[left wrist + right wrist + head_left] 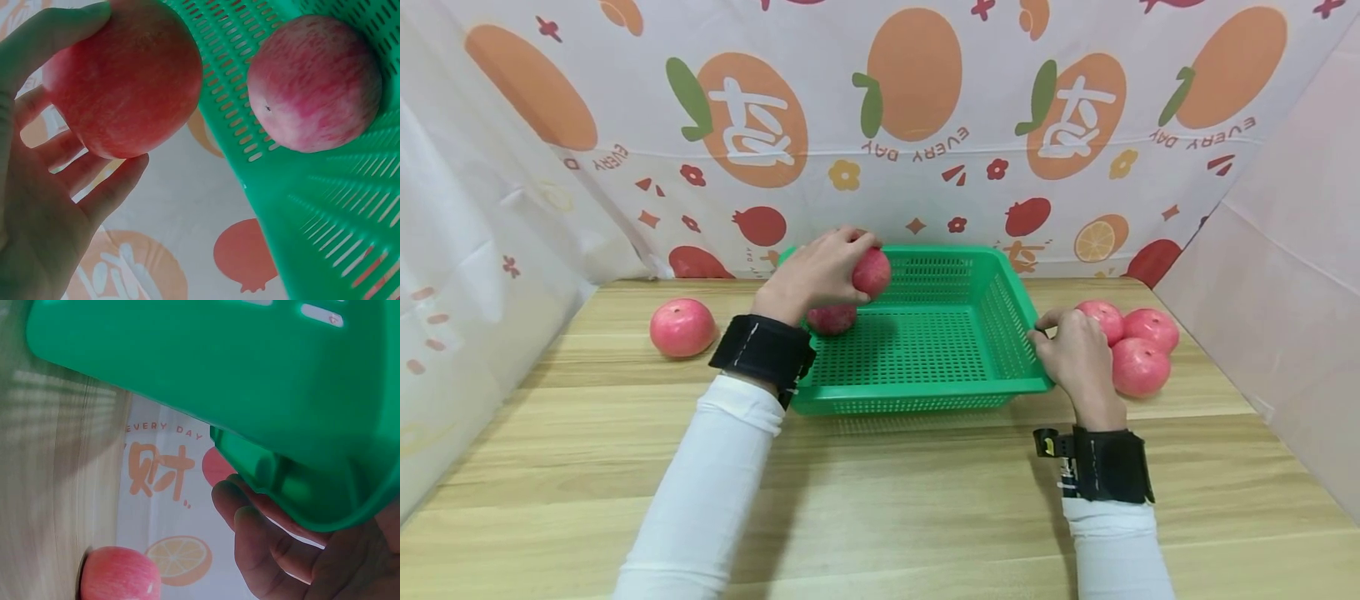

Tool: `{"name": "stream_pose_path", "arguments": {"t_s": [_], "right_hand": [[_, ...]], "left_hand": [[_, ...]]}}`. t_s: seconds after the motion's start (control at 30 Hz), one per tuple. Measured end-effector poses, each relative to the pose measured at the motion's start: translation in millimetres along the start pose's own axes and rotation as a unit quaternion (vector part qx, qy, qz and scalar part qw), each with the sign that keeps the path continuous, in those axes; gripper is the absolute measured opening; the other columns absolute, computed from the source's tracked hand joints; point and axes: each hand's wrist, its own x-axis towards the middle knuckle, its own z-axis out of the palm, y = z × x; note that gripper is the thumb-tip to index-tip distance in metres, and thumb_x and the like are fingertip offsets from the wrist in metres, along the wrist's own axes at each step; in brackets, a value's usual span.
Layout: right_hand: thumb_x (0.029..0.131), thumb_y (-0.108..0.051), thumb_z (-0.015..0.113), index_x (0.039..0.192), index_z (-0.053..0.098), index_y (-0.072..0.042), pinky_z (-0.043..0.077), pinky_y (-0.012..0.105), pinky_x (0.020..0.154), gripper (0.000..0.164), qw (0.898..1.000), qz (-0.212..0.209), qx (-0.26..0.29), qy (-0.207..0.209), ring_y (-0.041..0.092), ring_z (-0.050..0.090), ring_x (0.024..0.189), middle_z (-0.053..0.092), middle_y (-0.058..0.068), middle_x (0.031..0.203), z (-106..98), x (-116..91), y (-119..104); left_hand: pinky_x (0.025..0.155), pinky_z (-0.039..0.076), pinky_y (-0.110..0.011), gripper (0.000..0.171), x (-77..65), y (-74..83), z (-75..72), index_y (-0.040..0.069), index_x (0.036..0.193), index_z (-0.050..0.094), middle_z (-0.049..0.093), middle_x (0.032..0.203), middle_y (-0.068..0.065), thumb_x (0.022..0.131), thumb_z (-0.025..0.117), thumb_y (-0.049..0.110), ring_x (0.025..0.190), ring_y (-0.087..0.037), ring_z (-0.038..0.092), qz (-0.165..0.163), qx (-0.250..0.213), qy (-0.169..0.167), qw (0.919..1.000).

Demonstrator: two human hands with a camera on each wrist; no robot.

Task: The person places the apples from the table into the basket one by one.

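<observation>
My left hand (820, 271) grips a red apple (872, 273) above the left part of a green plastic basket (917, 390). In the left wrist view, the thumb and fingers lie around this apple (131, 78). Another apple (315, 84), streaked pink and red, lies inside the basket at its left end; in the head view the left hand partly covers it. At the basket's right side, my right hand (1077, 358) holds the rim. Its fingers (253, 544) curl under the rim's outer edge in the right wrist view.
One apple (682, 327) stands on the wooden table (925, 517) left of the basket. Three more, including a front apple (1141, 367), cluster to the right, close beside the right hand. A printed curtain (827, 108) hangs behind the basket and along both sides.
</observation>
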Motion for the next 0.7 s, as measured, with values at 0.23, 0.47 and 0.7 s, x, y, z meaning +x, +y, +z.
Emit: {"name": "stream_pose_path", "arguments": {"t_s": [0.23,0.47,0.7], "right_hand": [[0.082,-0.011,0.062,0.091,0.066,0.003,0.045,0.040,0.051,0.018,1.000,-0.006,0.003,0.006,0.029,0.052,0.067,0.064,0.023,0.085,1.1,0.7,0.7],[0.082,-0.012,0.062,0.092,0.066,0.003,0.045,0.039,0.051,0.018,1.000,0.001,0.002,-0.001,0.029,0.052,0.067,0.063,0.023,0.086,0.9,0.7,-0.2],[0.083,-0.012,0.061,0.092,0.065,0.004,0.046,0.039,0.051,0.019,1.000,0.003,0.001,-0.002,0.029,0.052,0.067,0.063,0.023,0.086,0.7,0.5,-0.4]], "left_hand": [[0.079,0.047,-0.049,0.067,2.6,-1.4,7.8,0.013,0.126,0.044,0.042,0.127,-0.012,0.069,0.074,0.029,0.112,-0.028,0.037,0.006,-0.010,0.006,0.9999],[0.078,0.048,-0.047,0.066,7.0,-2.2,13.9,0.015,0.125,0.045,0.043,0.125,-0.013,0.069,0.075,0.030,0.105,-0.027,0.041,-0.004,-0.026,-0.003,0.9996],[0.078,0.048,-0.047,0.069,10.7,-2.4,18.6,0.014,0.128,0.041,0.043,0.120,-0.012,0.070,0.075,0.030,0.098,-0.026,0.044,-0.017,-0.032,-0.026,0.9990]]}}
